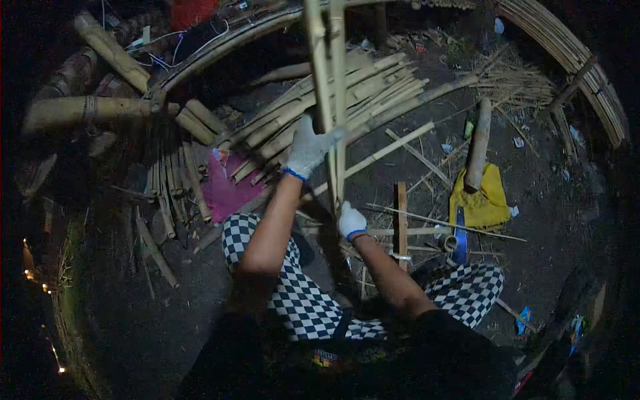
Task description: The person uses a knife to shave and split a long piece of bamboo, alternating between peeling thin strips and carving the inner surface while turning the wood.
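Observation:
A long split bamboo pole (pixel 339 80) stands nearly upright in front of me, in two lengths that part towards the top and come together low down. My left hand (pixel 310 147), in a white glove with a blue cuff, is closed on it partway up, its thumb reaching across. Lower, my right hand (pixel 351 220), gloved alike, is closed at the pole's bottom end; its fingers are partly hidden. Behind my left hand lies a pile of split bamboo (pixel 373 90). A pink cloth or sheet (pixel 230 187) is partly under that pile.
Right of me, a thick round stick (pixel 478 143) rests on a yellow sack (pixel 492 208), beside a blue-bladed tool (pixel 460 237). A flat wooden strip (pixel 401 220) and thin bamboo slivers lie near my right hand. Thick bamboo poles (pixel 117 57) are at upper left. A bundled strip arch (pixel 567 53) curves at upper right.

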Action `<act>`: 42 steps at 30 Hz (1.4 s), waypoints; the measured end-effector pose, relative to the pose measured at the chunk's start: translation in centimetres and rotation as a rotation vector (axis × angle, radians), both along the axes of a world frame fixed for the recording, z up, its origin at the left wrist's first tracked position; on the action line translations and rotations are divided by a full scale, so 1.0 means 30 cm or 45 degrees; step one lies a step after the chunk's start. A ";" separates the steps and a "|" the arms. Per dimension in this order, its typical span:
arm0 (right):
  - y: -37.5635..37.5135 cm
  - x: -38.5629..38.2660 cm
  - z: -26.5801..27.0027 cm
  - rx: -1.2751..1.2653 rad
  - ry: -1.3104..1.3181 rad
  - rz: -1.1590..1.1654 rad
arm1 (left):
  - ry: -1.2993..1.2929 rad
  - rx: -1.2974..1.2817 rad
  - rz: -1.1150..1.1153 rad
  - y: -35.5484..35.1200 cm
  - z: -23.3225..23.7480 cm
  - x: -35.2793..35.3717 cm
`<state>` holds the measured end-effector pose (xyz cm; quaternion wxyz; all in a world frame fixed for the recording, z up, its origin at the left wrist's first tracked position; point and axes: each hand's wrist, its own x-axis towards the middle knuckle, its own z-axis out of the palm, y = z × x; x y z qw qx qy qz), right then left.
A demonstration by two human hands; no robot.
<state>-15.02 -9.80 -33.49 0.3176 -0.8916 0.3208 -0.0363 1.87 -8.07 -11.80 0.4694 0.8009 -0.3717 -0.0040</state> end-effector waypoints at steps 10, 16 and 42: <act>-0.040 -0.018 0.004 1.049 -0.036 0.205 | 0.572 -0.339 0.194 0.083 0.011 0.065; 0.182 0.052 -0.096 1.042 -0.124 -0.382 | 0.346 -0.423 0.660 0.032 0.018 0.017; -0.057 0.033 0.037 -0.184 0.350 0.350 | 0.600 -0.840 0.121 0.172 -0.100 0.090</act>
